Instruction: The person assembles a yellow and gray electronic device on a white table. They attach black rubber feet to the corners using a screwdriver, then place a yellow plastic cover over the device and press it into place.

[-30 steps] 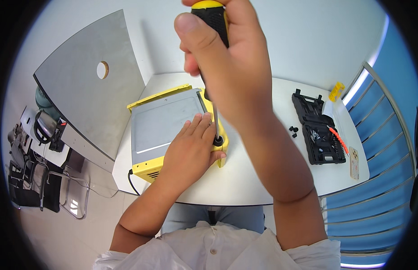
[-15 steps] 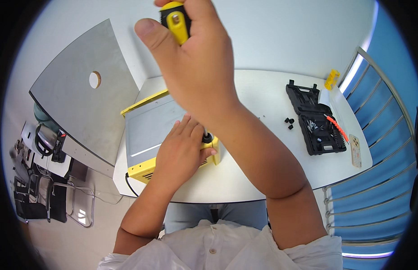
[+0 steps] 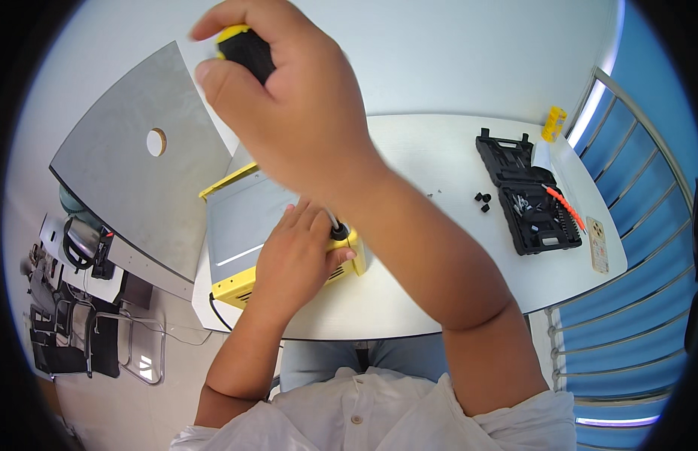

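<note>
Yellow-and-grey box [image 3: 236, 219] lies grey panel up at the table [image 3: 409, 304] near edge, left half. Black foot [image 3: 339, 232] sits on its near right corner, screwdriver [image 3: 248, 55] shaft running down to it. Reads as work partway: can't tell if a screw's going in or out, or how deep. Box's far right corner is hidden.

Left hand [image 3: 295, 254]: flat, not closed; fingers along the panel beside the foot, thumb apart at the corner's front. Steadying, I'd say. Right hand [image 3: 308, 105]: high above, narrow grip round the black-and-yellow handle, thumb and index loosely curled.

Farther right: loose black pieces [image 3: 485, 208], look like similar feet, unfitted. Beyond, open tool case [image 3: 502, 154] near the table's right edge.
</note>
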A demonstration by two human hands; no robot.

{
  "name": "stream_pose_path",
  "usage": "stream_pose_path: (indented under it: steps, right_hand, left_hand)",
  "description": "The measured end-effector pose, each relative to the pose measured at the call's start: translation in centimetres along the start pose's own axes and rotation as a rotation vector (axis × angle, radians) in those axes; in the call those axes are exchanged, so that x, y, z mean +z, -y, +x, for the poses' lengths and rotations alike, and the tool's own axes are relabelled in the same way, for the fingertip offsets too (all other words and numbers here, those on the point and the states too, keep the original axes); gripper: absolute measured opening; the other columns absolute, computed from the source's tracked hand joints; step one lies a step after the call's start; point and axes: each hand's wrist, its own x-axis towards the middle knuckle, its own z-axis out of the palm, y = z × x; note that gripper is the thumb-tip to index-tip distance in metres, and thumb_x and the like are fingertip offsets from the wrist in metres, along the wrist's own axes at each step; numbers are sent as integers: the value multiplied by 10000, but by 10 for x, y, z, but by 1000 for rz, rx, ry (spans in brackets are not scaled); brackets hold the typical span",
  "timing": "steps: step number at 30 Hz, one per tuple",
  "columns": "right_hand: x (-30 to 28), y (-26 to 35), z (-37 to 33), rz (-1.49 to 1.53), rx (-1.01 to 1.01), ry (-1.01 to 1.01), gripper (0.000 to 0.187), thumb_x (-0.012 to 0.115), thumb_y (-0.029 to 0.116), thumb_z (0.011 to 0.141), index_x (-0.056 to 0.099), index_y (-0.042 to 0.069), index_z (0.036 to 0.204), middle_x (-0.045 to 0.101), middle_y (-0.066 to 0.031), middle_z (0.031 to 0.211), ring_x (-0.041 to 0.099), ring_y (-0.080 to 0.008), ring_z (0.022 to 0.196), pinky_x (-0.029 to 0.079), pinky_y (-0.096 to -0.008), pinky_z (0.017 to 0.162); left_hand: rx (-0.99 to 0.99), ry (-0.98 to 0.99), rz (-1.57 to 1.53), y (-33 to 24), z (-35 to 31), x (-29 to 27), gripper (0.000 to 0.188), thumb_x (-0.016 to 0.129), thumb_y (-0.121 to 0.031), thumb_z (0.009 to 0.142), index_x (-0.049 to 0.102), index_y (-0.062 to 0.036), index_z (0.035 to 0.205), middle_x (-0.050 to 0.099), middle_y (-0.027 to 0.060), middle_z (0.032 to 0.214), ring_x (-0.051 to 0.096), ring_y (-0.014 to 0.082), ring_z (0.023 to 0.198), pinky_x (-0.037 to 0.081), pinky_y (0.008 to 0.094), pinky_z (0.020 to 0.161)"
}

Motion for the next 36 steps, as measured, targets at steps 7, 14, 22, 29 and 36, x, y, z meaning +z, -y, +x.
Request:
stream_pose_path:
  steps: [7,14,22,29,36]
  right_hand:
    - [-20,-7,12,623,227,196,121,588,112,857,534,58,950,604,-63,804,631,-169,696,542,-300,609]
    - [-32,-19,27,750,332,400,122,584,100,814,533,44,910,612,-128,679,579,-187,515,492,-308,485]
    - [-8,8,1,-76,34,5,151,581,121,850,577,55,986,607,-50,693,606,-121,644,467,-305,576]
    - [-24,-7,25,1032,372,467,170,606,157,864,528,66,986,606,-79,723,613,-140,632,514,-293,568]
    - [6,-8,3,183,-41,26,128,607,157,866,568,67,949,624,-63,715,624,-134,670,500,-304,589]
  left_hand:
    - [71,-199,57,3,-2,9,590,729,-318,746,527,-20,1214,509,153,1338,493,339,1212,397,433,1039]
    - [54,-181,40,2,-3,7,605,738,-305,735,522,-19,1222,502,149,1348,484,347,1219,393,442,1041]
    - [20,-95,-29,5,-4,4,607,724,-350,740,530,40,1162,519,221,1297,471,374,1253,394,440,1038]
    - [58,-176,47,6,-4,7,614,740,-305,732,526,-2,1222,507,148,1342,470,324,1243,393,435,1047]
    - [7,-69,-54,-1,-1,-2,554,735,-334,727,538,46,1079,547,195,1228,475,365,1248,407,442,1020]
